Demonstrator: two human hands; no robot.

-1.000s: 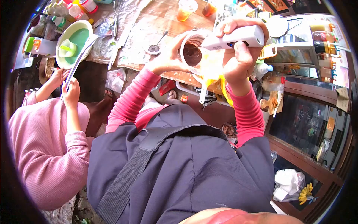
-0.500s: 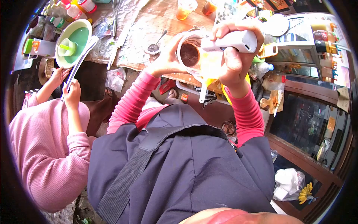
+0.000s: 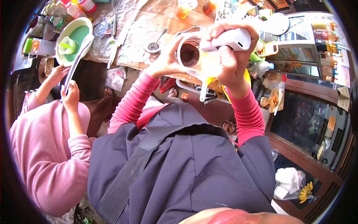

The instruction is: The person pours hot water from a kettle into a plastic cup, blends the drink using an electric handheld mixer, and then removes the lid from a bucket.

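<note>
Head view: gripping a clear cup (image 3: 189, 55), brown inside, with left hand (image 3: 167, 61) curled round its side; clasping a white handheld device (image 3: 235, 38) in right hand (image 3: 235, 62), just right of the cup. Left of the cup, on the surface (image 3: 164, 16): small dish (image 3: 152, 47).

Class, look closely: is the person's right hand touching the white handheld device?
Touching: the head view shows the right hand gripping the white handheld device, fingers over its far side, thumb against its near edge.
</note>
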